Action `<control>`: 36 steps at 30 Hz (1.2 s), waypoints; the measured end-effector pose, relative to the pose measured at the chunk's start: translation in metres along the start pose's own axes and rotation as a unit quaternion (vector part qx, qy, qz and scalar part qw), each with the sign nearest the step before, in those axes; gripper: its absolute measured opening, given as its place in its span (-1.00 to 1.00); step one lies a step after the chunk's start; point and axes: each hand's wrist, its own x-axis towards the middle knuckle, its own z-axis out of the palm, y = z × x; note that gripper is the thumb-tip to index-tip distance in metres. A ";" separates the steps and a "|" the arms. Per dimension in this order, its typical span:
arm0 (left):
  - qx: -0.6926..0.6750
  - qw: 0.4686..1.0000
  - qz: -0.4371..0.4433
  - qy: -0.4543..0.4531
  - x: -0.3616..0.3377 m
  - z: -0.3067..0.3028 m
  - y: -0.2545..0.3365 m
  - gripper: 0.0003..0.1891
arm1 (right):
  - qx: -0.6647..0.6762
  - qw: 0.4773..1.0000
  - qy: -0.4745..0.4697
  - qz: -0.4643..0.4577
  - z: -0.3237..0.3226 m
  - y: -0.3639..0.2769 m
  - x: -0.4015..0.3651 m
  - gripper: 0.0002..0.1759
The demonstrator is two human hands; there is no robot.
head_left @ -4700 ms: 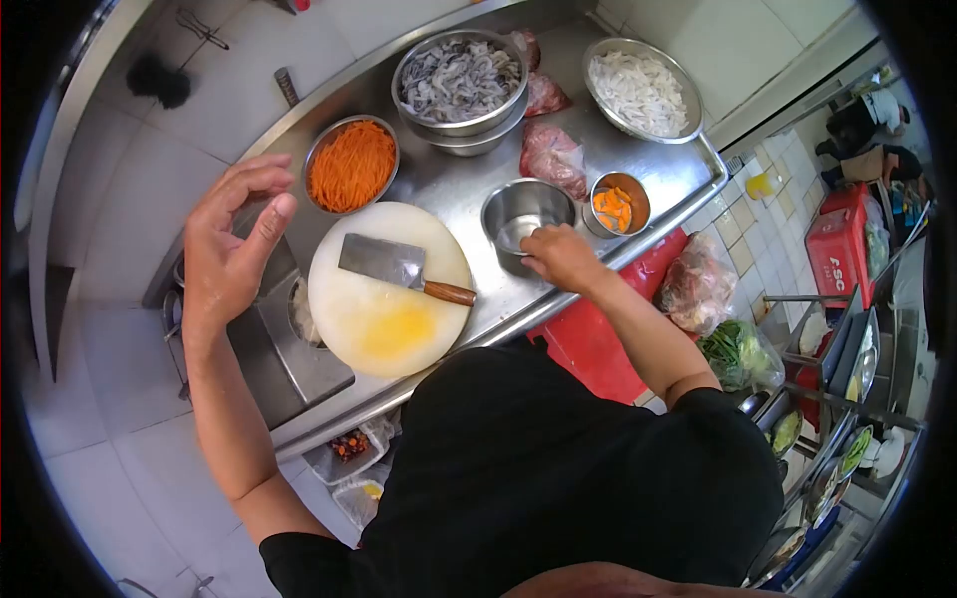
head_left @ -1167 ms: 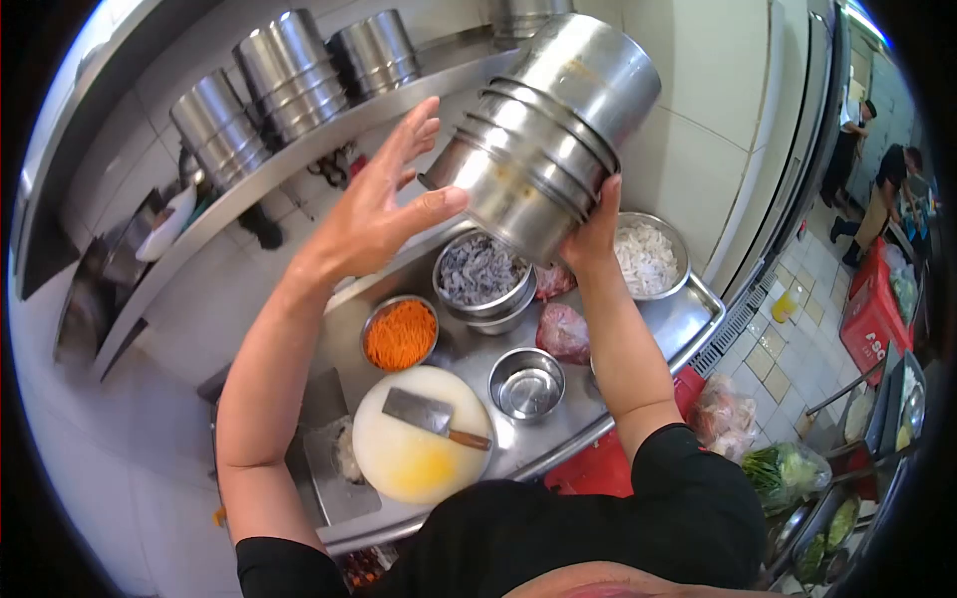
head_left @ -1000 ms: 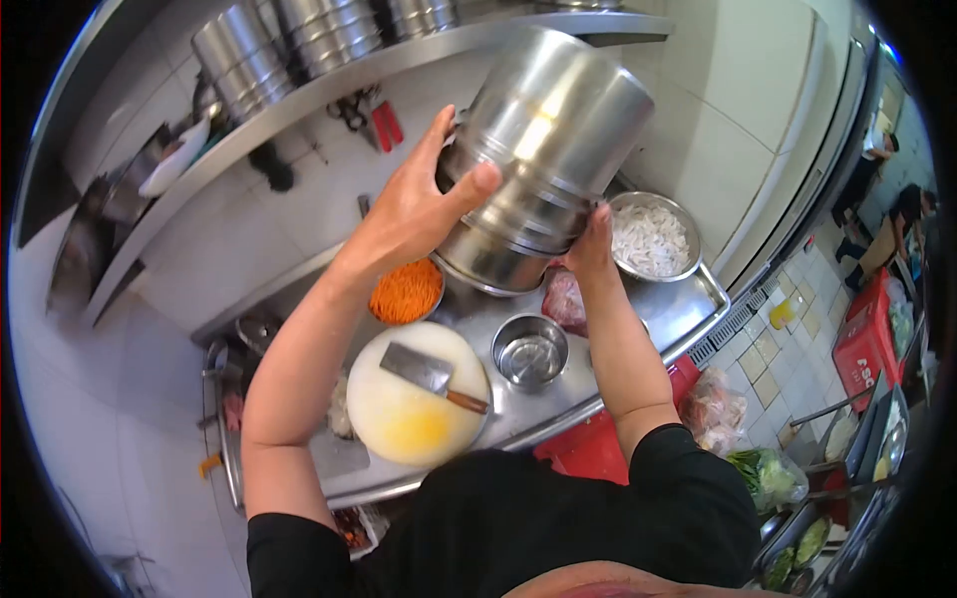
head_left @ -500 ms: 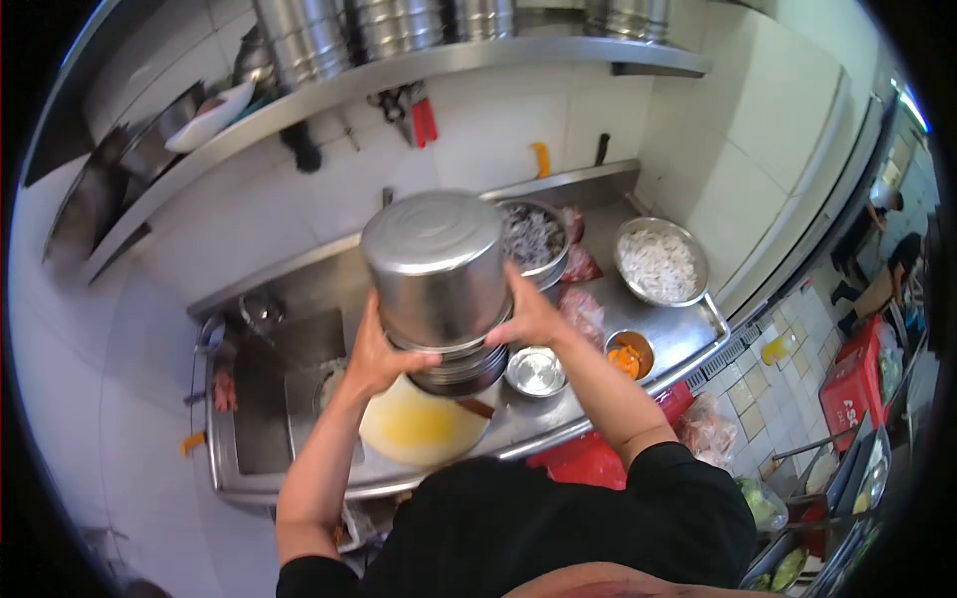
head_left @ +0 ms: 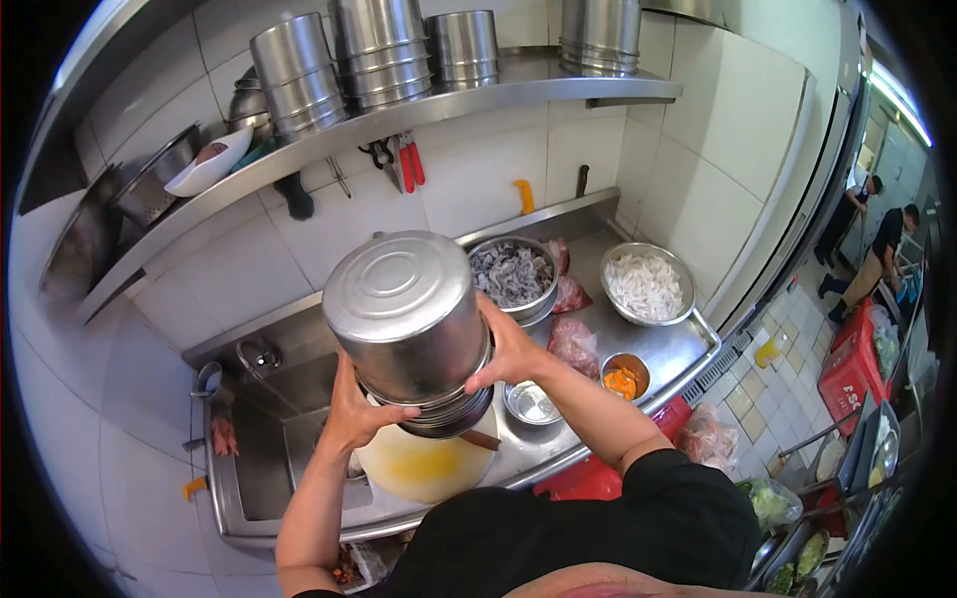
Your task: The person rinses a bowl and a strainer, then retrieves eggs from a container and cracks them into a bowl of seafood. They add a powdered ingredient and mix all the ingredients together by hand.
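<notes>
Both hands grip an upside-down stack of nested stainless steel pots (head_left: pixel 404 329), raised over the counter. Thumb and fingers of my left hand (head_left: pixel 361 407) wrap its lower left side. On the right side, my right hand (head_left: pixel 510 349) presses near the rims with its thumb pointing inward. Below the stack lies a round cutting board (head_left: pixel 419 468) with a yellow stain, and a brown handle (head_left: pixel 482 440) rests at its edge. A small metal bowl (head_left: pixel 533 403) stands just right of the stack. Behind is a pot of grey strips (head_left: pixel 511 277), partly hidden.
A sink (head_left: pixel 269 448) with a faucet (head_left: pixel 261 357) is at the left. Farther right stand a bowl of white strips (head_left: pixel 644 286), bagged meat (head_left: pixel 573 346) and an orange-filled bowl (head_left: pixel 624 379). A wall shelf (head_left: pixel 399 103) carries several steel pots. Two people (head_left: pixel 882 244) are at far right.
The view has tilted upward, showing more of the shelf. The pot stack and both hands have shifted left and slightly lower in view; the grip is unchanged.
</notes>
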 end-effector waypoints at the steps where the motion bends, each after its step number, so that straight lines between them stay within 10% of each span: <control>1: 0.024 0.999 0.017 -0.013 0.007 -0.001 0.004 0.30 | -0.043 0.998 0.032 -0.012 -0.001 0.000 -0.002 0.69; 10: 0.215 0.920 0.277 -0.175 0.123 0.043 0.136 0.48 | -0.076 0.957 0.187 -0.209 -0.074 -0.027 -0.035 0.70; 15: 0.200 0.849 0.483 -0.080 0.199 0.090 0.207 0.24 | -0.150 0.765 0.421 -0.463 -0.124 -0.117 0.025 0.45; 18: 0.202 0.857 0.474 0.020 0.233 0.116 0.226 0.06 | -0.278 0.688 0.461 -0.487 -0.188 -0.166 0.068 0.24; 22: 0.224 0.862 0.451 0.064 0.251 0.105 0.218 -0.07 | -0.203 0.724 0.471 -0.460 -0.246 -0.201 0.128 0.25; 30: 0.211 0.916 0.279 0.197 0.267 -0.032 0.189 -0.14 | -0.409 0.653 0.559 -0.304 -0.287 -0.188 0.188 0.14; 32: 0.237 0.911 0.276 0.195 0.257 -0.052 0.188 -0.18 | -0.422 0.739 0.494 -0.180 -0.268 -0.211 0.183 0.15; 36: 0.277 0.906 0.250 0.199 0.232 -0.077 0.185 -0.23 | -0.431 0.737 0.473 -0.216 -0.304 -0.184 0.237 0.26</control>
